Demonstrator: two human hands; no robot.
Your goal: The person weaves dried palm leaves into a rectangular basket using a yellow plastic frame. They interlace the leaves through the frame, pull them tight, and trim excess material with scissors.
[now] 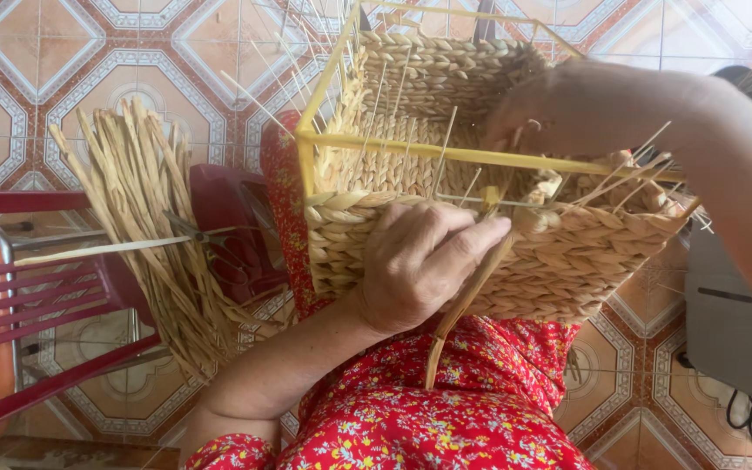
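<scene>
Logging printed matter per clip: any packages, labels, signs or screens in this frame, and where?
None in view: no package, label, sign or screen.
The left hand and right hand work on a woven straw basket on a yellow wire frame; a loose straw bundle lies beside a red chair on the patterned tile floor.

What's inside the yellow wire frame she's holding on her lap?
A half-woven straw basket fills the yellow wire frame. Its bottom is hidden by the weave, and the right hand covers part.
</scene>
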